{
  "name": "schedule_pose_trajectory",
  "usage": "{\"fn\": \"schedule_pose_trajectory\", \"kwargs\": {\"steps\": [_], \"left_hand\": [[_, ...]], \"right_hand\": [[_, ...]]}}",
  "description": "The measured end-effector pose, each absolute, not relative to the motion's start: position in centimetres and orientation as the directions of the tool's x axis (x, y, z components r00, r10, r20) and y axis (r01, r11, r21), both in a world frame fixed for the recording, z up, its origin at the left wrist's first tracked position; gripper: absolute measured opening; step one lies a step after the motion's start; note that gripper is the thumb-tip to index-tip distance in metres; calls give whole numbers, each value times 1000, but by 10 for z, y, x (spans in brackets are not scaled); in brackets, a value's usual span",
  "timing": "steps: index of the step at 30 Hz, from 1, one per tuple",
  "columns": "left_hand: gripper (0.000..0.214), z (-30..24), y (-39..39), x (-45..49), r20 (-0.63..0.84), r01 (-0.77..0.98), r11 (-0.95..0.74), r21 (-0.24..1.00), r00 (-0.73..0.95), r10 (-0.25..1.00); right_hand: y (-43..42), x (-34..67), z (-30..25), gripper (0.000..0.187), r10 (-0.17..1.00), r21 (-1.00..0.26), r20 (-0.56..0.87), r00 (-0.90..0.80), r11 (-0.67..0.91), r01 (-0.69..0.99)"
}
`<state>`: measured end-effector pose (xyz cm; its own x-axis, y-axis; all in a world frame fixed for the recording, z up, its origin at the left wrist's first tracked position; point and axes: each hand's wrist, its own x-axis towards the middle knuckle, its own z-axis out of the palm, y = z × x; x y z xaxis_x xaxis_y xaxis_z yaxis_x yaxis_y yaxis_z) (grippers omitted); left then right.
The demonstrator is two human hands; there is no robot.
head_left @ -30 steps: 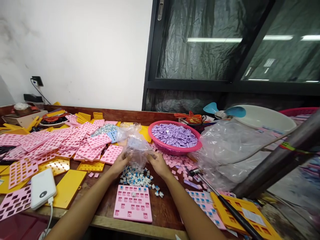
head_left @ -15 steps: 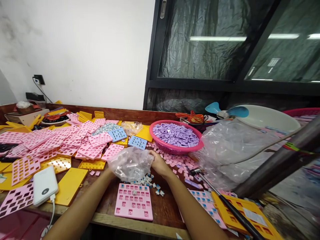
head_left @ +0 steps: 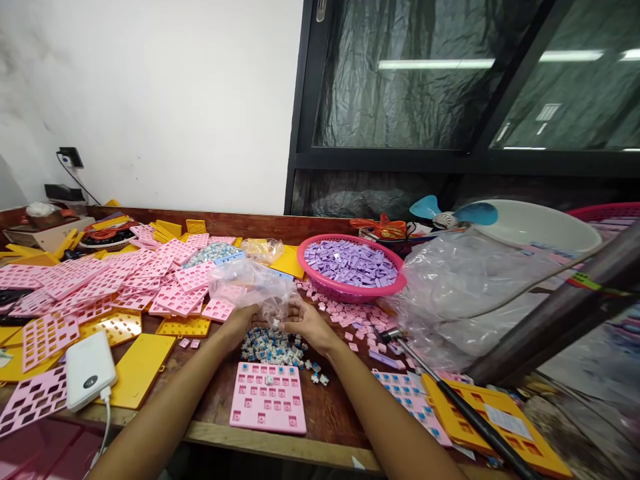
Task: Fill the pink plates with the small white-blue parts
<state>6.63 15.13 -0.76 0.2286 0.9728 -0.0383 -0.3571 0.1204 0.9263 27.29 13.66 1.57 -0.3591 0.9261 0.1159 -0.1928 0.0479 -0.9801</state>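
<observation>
A clear plastic bag [head_left: 250, 283] is held up between my two hands above the workbench. My left hand [head_left: 244, 323] is closed on its lower left side, the fingers partly hidden behind the plastic. With its fingers bent, my right hand [head_left: 310, 325] grips the bag's lower right side. Right under the hands lies a heap of small white and blue keyboard switches [head_left: 273, 347], with a few scattered to the right. In front of the heap is a pink switch plate [head_left: 267, 400] with square holes; several switches sit along its top row, and one loose switch rests on it.
Pink plates [head_left: 110, 280] and yellow panels [head_left: 145, 370] crowd the left, beside a white power bank [head_left: 91, 370]. A pink basket [head_left: 350, 291] of purple keycaps stands behind scattered pink keycaps [head_left: 345, 313]. On the right are a hammer [head_left: 450, 397] and plastic sheeting [head_left: 445, 293].
The bag has collapsed and moved slightly up and back, and most of its contents are gone from it. The heap of switches on the bench has grown. Both hands have come closer together.
</observation>
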Motion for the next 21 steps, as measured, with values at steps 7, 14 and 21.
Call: {"fn": "schedule_pose_trajectory", "kwargs": {"steps": [7,14,21], "left_hand": [[26,-1,149,65,-47,-408,136,903,221,974],[29,-5,150,63,-62,-404,171,899,268,961],[34,-10,149,61,-27,-418,185,889,357,934]], "right_hand": [[140,273,12,47,917,-976,207,-340,173,-129],[140,267,13,39,873,-939,336,-354,340,-52],[140,268,7,35,841,-857,401,-364,484,176]]}}
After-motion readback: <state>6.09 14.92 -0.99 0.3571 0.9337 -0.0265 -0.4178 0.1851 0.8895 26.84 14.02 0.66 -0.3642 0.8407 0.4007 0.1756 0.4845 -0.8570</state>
